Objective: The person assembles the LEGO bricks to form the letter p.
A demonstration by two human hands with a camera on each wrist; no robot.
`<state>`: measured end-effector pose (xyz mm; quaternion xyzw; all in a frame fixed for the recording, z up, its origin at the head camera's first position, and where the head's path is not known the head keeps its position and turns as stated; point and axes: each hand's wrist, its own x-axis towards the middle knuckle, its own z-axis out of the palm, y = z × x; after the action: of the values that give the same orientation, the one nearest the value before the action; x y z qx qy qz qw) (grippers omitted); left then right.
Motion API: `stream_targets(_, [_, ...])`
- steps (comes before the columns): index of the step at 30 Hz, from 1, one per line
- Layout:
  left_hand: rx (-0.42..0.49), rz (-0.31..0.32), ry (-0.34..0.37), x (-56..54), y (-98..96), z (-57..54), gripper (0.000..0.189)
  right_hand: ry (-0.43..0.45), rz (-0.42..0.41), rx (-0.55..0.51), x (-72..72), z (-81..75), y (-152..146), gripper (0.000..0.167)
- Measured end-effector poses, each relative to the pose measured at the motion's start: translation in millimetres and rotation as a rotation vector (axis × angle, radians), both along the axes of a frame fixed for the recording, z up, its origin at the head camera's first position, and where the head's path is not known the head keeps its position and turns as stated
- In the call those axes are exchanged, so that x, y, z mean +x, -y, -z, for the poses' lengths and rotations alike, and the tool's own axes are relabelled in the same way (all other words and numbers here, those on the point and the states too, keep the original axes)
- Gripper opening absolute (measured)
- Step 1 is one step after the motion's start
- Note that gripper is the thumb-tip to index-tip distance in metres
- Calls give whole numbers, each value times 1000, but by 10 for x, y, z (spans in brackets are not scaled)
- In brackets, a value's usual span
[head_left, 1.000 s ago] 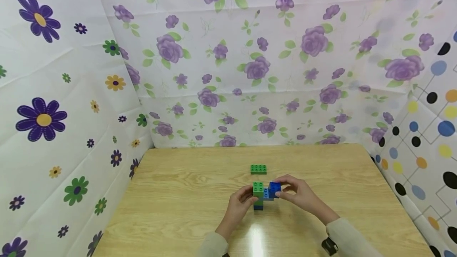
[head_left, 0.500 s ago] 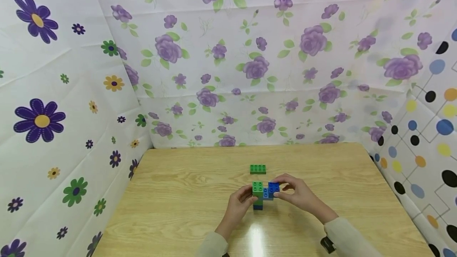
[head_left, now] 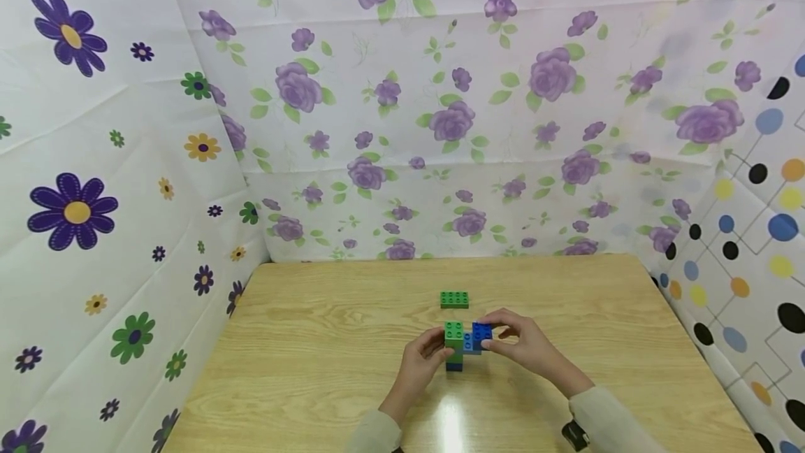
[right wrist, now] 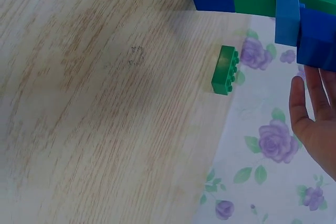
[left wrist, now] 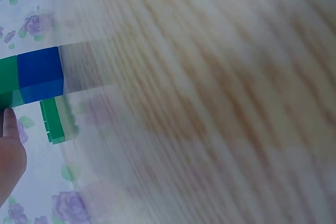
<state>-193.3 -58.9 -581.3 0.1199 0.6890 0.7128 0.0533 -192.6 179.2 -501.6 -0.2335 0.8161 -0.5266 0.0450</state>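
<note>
In the head view a stack of toy building bricks stands on the wooden table, with a dark blue brick [head_left: 454, 366] at the bottom and green bricks [head_left: 453, 331] above. A light blue brick [head_left: 468, 344] juts from its right side. My left hand [head_left: 418, 362] grips the green part between thumb and fingers. At the outer end of the light blue brick, a blue brick [head_left: 482, 334] is pinched between thumb and fingers of my right hand [head_left: 525, 346]. The right wrist view shows this blue brick [right wrist: 316, 38] right against the light blue brick [right wrist: 287, 17].
Behind the stack, a loose green brick [head_left: 454, 300] with two rows of studs lies on the table [head_left: 327, 341]. Floral cloth [head_left: 390, 124] hangs at the table's back edge, with patterned cloth on the left and right sides too.
The blue brick looked slightly tilted a second ago and now sits squarer to the light blue brick. Both hands keep almost the same place.
</note>
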Motion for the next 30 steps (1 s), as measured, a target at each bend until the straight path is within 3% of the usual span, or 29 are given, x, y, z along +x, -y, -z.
stream_targets(4, [-12, -3, 4, -56, -9, 143, 43, 4, 4, 1, 0, -1, 2, 35])
stream_targets(7, [-24, -2, -9, -66, -8, 171, 44, 4, 1, 3, 0, -8, 3, 35])
stream_targets(14, [-46, -1, -31, -65, -1, 186, 44, -10, -11, 6, -14, 15, -2, 35])
stream_targets(23, [-46, -14, -12, -67, -5, 182, 43, -38, -29, 61, -179, 277, -75, 32])
stream_targets(30, [-31, -6, 0, -75, -22, 177, 43, 2, -61, -2, -305, 290, -111, 32])
